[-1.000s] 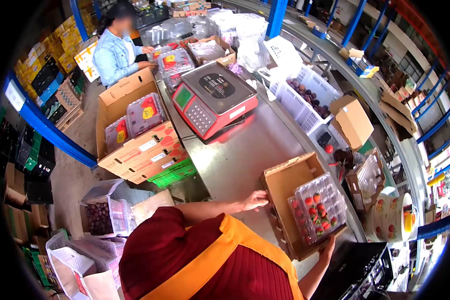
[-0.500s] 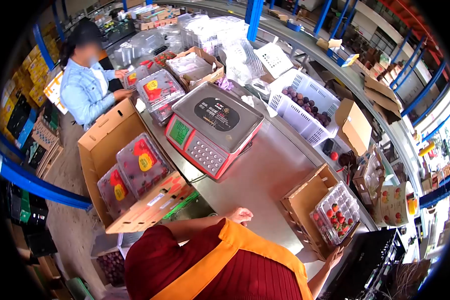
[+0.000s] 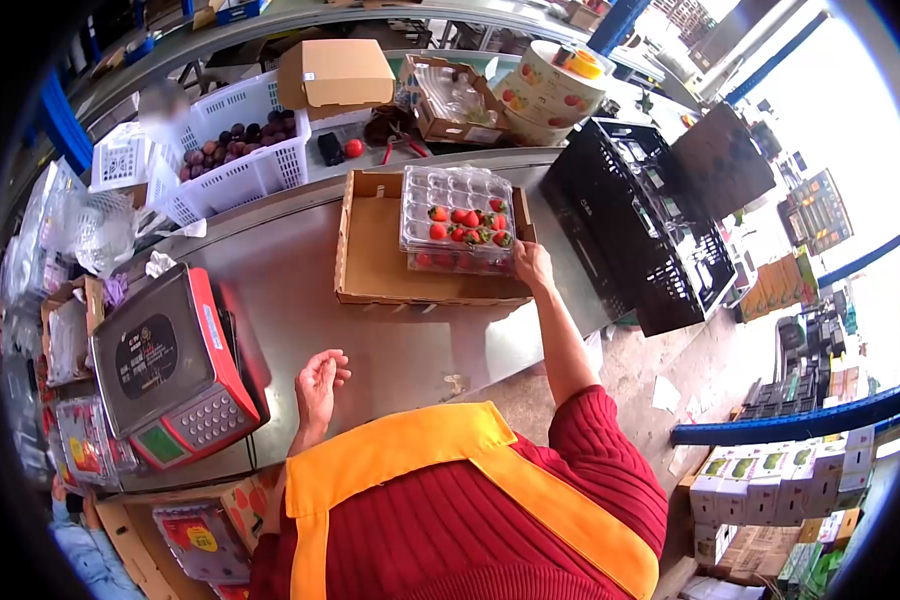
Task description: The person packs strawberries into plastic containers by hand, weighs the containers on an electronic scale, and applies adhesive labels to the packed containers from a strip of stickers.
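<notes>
A shallow cardboard box (image 3: 378, 225) lies on the metal table in front of me. Clear plastic punnets of strawberries (image 3: 458, 222) are stacked in its right half; the upper one has moulded cups, with red berries towards its near side. My right hand (image 3: 533, 266) is closed over the box's right edge, close beside the punnets, its fingertips partly hidden. My left hand (image 3: 320, 385) hovers over the table's near side, fingers loosely bent and apart, holding nothing.
A red scale (image 3: 180, 365) stands to the left. Behind are a white basket of plums (image 3: 295, 165), a folded carton (image 3: 335, 75) and label rolls (image 3: 550, 90). A black crate (image 3: 630, 220) is at right. A carton of packed fruit (image 3: 120, 515) sits lower left.
My view has swung right, so the strawberry box is now central and the scale at left. My right hand has come further up along the box's edge. The co-worker has mostly left view.
</notes>
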Tool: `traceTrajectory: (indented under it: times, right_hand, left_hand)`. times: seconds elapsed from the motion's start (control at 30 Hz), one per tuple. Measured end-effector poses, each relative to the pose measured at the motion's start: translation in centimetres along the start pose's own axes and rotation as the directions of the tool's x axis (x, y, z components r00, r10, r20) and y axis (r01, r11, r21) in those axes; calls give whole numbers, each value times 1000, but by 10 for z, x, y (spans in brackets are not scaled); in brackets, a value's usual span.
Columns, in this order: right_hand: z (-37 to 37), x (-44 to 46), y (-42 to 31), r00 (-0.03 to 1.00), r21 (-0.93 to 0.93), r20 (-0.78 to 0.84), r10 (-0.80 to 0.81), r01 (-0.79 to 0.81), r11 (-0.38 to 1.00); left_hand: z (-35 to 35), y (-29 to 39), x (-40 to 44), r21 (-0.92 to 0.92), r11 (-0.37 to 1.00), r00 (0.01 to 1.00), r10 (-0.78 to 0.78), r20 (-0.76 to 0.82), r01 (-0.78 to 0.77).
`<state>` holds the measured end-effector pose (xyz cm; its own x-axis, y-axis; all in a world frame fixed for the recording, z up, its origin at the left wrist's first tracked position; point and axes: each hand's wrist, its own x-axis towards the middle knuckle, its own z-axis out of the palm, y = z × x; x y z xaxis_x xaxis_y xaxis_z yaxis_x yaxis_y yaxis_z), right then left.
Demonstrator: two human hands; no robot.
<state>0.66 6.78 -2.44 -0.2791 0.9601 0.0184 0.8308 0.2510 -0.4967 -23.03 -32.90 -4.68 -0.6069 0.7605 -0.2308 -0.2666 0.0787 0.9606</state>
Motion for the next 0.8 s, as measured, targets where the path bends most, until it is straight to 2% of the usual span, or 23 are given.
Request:
traceTrajectory:
  times: [0.13, 0.23, 0.27, 0.33, 0.37, 0.4, 0.43, 0.5, 0.53, 0.57, 0.63, 0.73, 0.77, 0.8]
  right_hand:
    - [-1, 17, -7, 961, 136, 193, 198, -226, 965]
    - [31, 34, 30, 996, 173, 45, 74, -81, 982]
    - [32, 34, 31, 993, 209, 62, 100, -111, 972]
    - [20, 17, 15, 970, 449, 166, 177, -234, 862]
    - [10, 8, 7, 953, 550, 223, 203, -295, 781]
    - [2, 6, 2, 924, 531, 370, 100, -298, 793]
    - [14, 6, 12, 916, 495, 401, 18, -234, 837]
    - [50, 2, 29, 990, 295, 142, 8, -50, 954]
    - [51, -2, 27, 997, 301, 73, -14, -9, 954]
    - [48, -1, 24, 996, 298, 90, -10, -18, 954]
    - [37, -3, 16, 992, 290, 129, 0, -37, 956]
    - [1, -12, -1, 989, 228, 39, -145, 133, 965]
    - [-12, -12, -6, 990, 198, -81, -118, 132, 971]
    - [-27, -11, -8, 975, 168, -201, -93, 128, 977]
  left_hand:
    - [22, 7, 5, 5, 1000, 999, 23, -23, -23]
    - [37, 7, 13, -5, 999, 997, 52, -54, -52]
    - [46, 15, 21, 10, 997, 995, 79, -55, -79]
    - [65, 33, 41, 52, 988, 988, 148, -43, -145]
    - [71, 39, 56, 63, 981, 983, 184, 17, -185]
    - [77, 43, 72, 86, 975, 978, 203, 53, -207]
    - [84, 44, 91, 109, 967, 971, 222, 89, -231]
    - [97, 35, 132, 356, 882, 950, 305, 68, -309]
    - [99, 19, 159, 432, 832, 931, 362, 51, -348]
    - [99, 1, 188, 505, 775, 906, 421, 38, -381]
    - [100, -19, 238, 445, 864, 968, 247, 33, -236]
    - [120, -4, 249, 329, 944, 999, 32, 22, -37]
    - [127, 3, 248, 286, 958, 999, -32, 19, 26]
    - [131, 0, 251, 281, 959, 999, -33, -29, 40]
